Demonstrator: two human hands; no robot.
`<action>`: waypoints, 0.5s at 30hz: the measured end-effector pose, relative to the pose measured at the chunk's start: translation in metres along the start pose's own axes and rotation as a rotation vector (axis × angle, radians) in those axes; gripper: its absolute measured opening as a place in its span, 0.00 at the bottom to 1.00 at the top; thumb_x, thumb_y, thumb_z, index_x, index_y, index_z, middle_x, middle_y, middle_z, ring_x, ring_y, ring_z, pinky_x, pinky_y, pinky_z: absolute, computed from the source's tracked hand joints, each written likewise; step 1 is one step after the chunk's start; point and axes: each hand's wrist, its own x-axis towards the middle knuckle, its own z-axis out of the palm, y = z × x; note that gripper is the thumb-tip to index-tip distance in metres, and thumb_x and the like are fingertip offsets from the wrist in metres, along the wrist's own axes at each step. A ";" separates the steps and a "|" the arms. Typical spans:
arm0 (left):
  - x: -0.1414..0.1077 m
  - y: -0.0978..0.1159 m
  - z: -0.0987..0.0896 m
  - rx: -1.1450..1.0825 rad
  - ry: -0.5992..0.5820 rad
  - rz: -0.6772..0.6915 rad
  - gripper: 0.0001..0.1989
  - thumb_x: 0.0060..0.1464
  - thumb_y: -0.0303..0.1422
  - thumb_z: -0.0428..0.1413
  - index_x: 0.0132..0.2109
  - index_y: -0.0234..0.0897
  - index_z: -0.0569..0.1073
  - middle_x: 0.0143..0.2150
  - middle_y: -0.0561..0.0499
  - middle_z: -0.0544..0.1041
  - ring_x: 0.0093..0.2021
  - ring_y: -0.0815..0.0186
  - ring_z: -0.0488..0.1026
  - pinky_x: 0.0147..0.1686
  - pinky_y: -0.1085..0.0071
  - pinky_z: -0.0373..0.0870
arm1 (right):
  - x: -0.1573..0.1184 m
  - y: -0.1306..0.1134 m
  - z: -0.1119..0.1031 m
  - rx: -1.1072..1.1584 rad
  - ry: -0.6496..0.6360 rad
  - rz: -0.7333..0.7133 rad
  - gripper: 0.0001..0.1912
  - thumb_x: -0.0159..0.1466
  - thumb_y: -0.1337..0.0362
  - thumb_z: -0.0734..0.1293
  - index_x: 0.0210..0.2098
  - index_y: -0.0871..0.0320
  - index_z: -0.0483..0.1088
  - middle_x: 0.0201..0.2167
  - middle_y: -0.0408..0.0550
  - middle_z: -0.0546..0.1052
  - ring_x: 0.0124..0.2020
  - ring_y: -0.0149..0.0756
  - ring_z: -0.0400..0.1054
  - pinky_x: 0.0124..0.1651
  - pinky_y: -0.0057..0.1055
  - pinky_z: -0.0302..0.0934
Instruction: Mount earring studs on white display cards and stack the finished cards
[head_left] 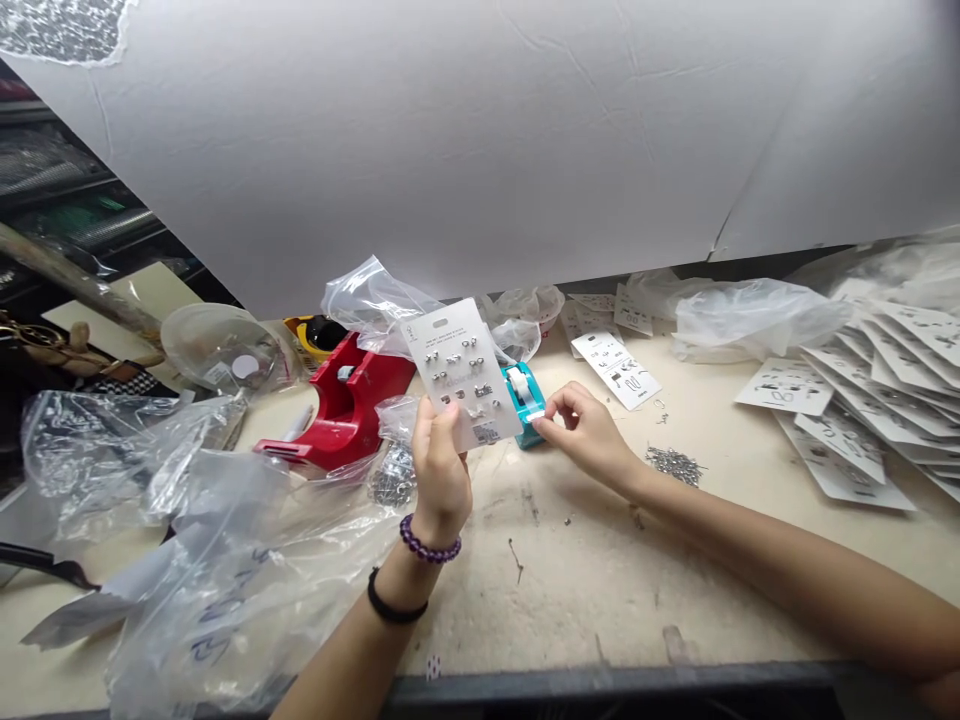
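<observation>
My left hand (442, 470) grips the lower edge of a white earring card (448, 352), held tilted above the table. Small metal pieces stand in rows across the card's printed face. Just right of the card, my right hand (589, 432) has thumb and forefinger pinched at the front of a small teal tape dispenser (534, 392). A whitish bit of tape (535, 415) shows at those fingertips. The card's lower right corner overlaps part of the dispenser.
A large red tape dispenser (352, 410) stands to the left, near crumpled clear plastic bags (247, 560). Stacked earring cards (885, 400) fill the right side. A pile of small metal pieces (673, 465) lies beyond my right forearm. One card (616, 368) lies behind it.
</observation>
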 end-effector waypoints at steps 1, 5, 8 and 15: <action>0.000 0.000 0.000 0.001 -0.004 -0.002 0.06 0.51 0.32 0.50 0.38 0.38 0.68 0.38 0.52 0.74 0.44 0.66 0.70 0.42 0.72 0.67 | 0.003 0.000 -0.002 0.012 0.021 0.042 0.06 0.52 0.62 0.65 0.26 0.59 0.66 0.29 0.44 0.63 0.28 0.30 0.56 0.32 0.29 0.53; 0.000 0.001 0.001 0.003 -0.011 -0.009 0.08 0.51 0.31 0.49 0.39 0.38 0.68 0.38 0.51 0.74 0.44 0.65 0.70 0.41 0.71 0.68 | 0.017 0.004 -0.007 0.100 -0.097 0.221 0.13 0.56 0.56 0.61 0.27 0.60 0.67 0.32 0.48 0.66 0.34 0.33 0.60 0.37 0.31 0.54; -0.001 0.001 0.001 -0.004 -0.007 -0.017 0.09 0.51 0.31 0.49 0.40 0.38 0.68 0.38 0.51 0.74 0.44 0.66 0.70 0.41 0.72 0.68 | 0.024 0.005 -0.007 0.132 -0.198 0.275 0.15 0.55 0.55 0.61 0.24 0.61 0.66 0.27 0.47 0.67 0.29 0.32 0.60 0.32 0.30 0.53; -0.002 0.001 0.002 -0.001 -0.023 -0.013 0.10 0.52 0.30 0.49 0.43 0.37 0.68 0.40 0.50 0.74 0.45 0.65 0.70 0.42 0.71 0.68 | 0.020 0.006 0.001 0.069 -0.097 0.100 0.10 0.55 0.60 0.62 0.25 0.62 0.66 0.30 0.47 0.65 0.31 0.30 0.59 0.36 0.30 0.55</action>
